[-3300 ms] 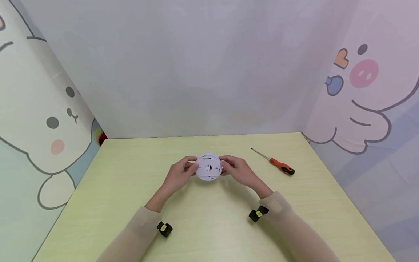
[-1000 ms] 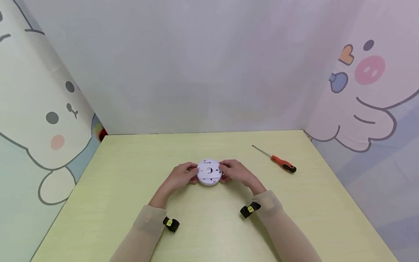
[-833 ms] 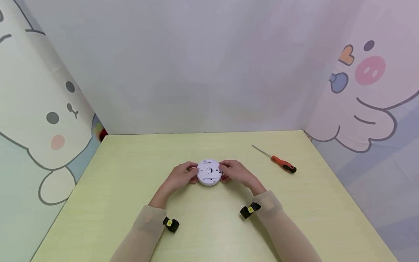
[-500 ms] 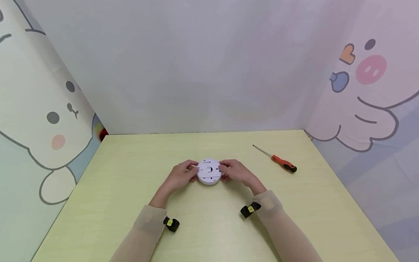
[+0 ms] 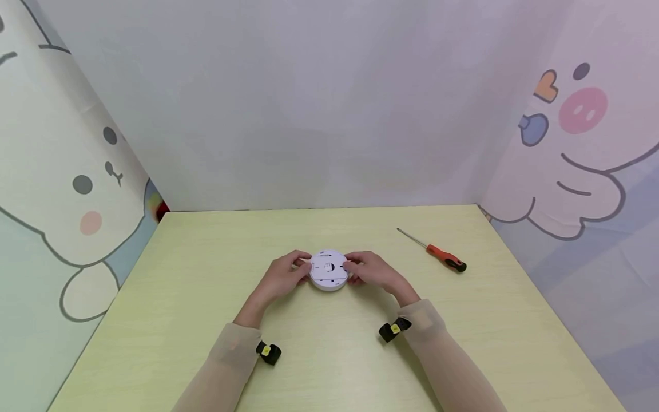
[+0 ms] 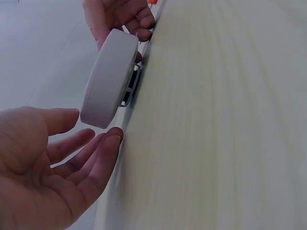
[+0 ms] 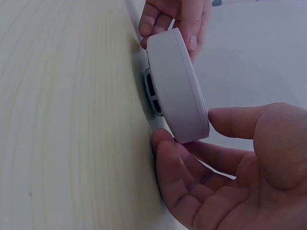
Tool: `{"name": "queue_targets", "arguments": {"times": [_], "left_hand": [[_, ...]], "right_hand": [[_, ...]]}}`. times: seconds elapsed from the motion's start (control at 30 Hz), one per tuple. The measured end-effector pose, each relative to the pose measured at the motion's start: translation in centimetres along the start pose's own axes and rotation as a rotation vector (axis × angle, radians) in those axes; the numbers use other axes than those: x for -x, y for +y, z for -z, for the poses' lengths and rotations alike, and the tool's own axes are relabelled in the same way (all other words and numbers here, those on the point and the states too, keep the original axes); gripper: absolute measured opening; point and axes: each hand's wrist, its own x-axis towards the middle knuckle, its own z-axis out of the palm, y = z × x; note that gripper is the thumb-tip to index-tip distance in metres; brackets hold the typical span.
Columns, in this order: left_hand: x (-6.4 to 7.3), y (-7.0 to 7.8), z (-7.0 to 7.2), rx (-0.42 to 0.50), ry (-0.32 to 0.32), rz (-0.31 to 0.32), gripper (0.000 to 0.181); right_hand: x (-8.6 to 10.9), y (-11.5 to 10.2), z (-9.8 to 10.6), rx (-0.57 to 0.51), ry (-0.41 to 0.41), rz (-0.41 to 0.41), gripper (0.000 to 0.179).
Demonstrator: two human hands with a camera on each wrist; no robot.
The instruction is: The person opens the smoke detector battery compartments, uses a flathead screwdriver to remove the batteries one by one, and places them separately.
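A round white smoke detector (image 5: 329,271) is held level in the middle of the head view, its flat back with slots and a central hole facing up. My left hand (image 5: 282,277) pinches its left rim, thumb on top and fingers below. On the opposite rim, my right hand (image 5: 376,270) grips it the same way. From the side, the left wrist view shows the detector's thick white body (image 6: 106,79), with a slotted vent dome (image 6: 131,86) on its underside close over the tabletop. Right-hand fingertips (image 7: 165,143) sit under the lower edge in the right wrist view.
A screwdriver (image 5: 445,258) with a red and black handle lies on the pale wooden table (image 5: 329,366), right of the hands. Its blade points back left. A plain pale curtain (image 5: 319,114) stands behind the table, with cartoon-printed cloth at both sides.
Compared with the oldest frame, both hands have lowered the detector, and its back has gone from tilted toward me to lying nearly level. Over the last second, hardly anything has moved.
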Motion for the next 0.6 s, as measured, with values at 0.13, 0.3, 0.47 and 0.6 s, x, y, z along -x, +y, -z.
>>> {"name": "queue_targets", "arguments": {"times": [0.13, 0.3, 0.47, 0.6], "left_hand": [[0.1, 0.1, 0.2, -0.039, 0.015, -0.023, 0.031], [0.1, 0.2, 0.4, -0.077, 0.011, -0.053, 0.037], [-0.1, 0.1, 0.5, -0.070, -0.025, -0.056, 0.052], [-0.2, 0.2, 0.6, -0.055, -0.054, -0.057, 0.062]], "right_hand": [[0.2, -0.2, 0.1, 0.044, -0.008, 0.008, 0.047], [0.3, -0.2, 0.2, 0.095, -0.020, 0.028, 0.052], [0.5, -0.4, 0.7, 0.212, -0.003, 0.076, 0.058], [0.6, -0.5, 1.2, 0.218, -0.017, 0.137, 0.066]]}}
